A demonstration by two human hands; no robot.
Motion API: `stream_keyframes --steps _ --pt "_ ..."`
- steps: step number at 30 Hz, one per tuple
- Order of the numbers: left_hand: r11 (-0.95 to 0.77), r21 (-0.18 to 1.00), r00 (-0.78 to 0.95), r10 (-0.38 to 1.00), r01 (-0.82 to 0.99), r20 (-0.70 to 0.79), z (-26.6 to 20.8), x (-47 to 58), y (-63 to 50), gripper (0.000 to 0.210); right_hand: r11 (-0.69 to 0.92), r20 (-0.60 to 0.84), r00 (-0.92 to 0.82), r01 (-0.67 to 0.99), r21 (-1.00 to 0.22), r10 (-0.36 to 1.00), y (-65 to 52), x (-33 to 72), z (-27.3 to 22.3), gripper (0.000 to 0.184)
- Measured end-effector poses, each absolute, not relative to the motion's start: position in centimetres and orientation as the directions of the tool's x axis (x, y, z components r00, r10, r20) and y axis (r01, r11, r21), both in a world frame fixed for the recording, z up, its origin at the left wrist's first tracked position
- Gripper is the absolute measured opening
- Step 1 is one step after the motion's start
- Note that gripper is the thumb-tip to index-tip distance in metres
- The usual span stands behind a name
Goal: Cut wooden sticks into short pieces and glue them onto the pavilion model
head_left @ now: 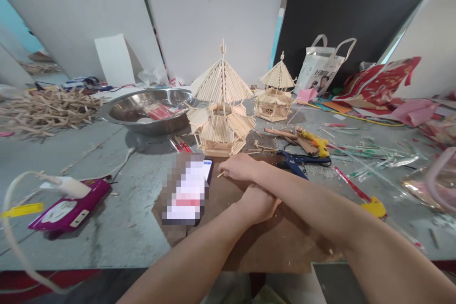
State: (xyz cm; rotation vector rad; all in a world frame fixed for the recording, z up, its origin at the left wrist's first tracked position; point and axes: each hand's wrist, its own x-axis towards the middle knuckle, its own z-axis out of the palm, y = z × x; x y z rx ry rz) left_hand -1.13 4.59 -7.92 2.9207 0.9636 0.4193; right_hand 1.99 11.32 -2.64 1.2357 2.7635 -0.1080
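My right hand (238,167) is closed, with a short wooden stick (221,174) poking out from its fingers. It rests over a brown board (285,247), just in front of a stick-built pagoda model (223,128). My left hand (258,204) lies on the same board under my right wrist, so the forearms cross. Its fingers are turned away and mostly hidden. Left of my hands lies a phone (188,190) with a lit, blurred screen. A dark blue glue gun (294,164) is on the right, near my right forearm.
A smaller stick pagoda (275,99) stands behind. A steel bowl (142,126) holds red-and-white packs. Loose sticks (50,109) are heaped far left. A purple power strip (71,206) with a cable lies left. Yellow glue gun (317,142), plastic wrappers (384,156) and a white bag (317,69) are right.
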Motion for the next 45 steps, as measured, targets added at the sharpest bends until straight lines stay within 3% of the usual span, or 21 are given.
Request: stream_keyframes --steps 3,11,24,32,35,41,45 --pt "-0.853 0.091 0.82 0.519 0.514 0.241 -8.2 -1.3 4.7 0.039 0.653 -0.178 -0.644 0.758 -0.015 0.744 11.8 1.8 -2.7 0.023" --pt "-0.895 0.16 0.865 0.445 0.417 0.234 -8.6 -1.4 4.5 0.025 0.506 -0.213 -0.506 0.861 -0.062 0.836 12.6 8.2 -2.9 0.022" --pt "-0.816 0.133 0.793 0.578 0.563 0.191 -8.8 -1.4 5.2 0.026 0.5 -0.253 -0.537 0.843 -0.198 0.805 12.4 7.9 -3.2 0.026" --pt "-0.896 0.183 0.853 0.441 0.404 0.278 -8.2 -1.4 4.9 0.023 0.38 -0.177 -0.433 0.885 -0.268 0.884 11.7 12.3 -3.1 0.02" --pt "-0.908 0.23 0.887 0.4 0.349 0.232 -7.3 -1.3 4.5 0.024 0.355 -0.205 -0.419 0.89 -0.288 0.884 11.0 13.2 -3.6 0.019" --pt "-0.914 0.301 0.931 0.33 0.273 0.155 -6.6 -1.5 4.2 0.019 0.396 -0.185 -0.419 0.906 -0.149 0.889 9.9 13.3 -4.2 0.017" --pt "-0.896 0.327 0.921 0.363 0.302 0.143 -6.6 -1.4 4.4 0.019 0.402 -0.182 -0.409 0.913 -0.076 0.894 9.6 13.1 -4.2 0.017"
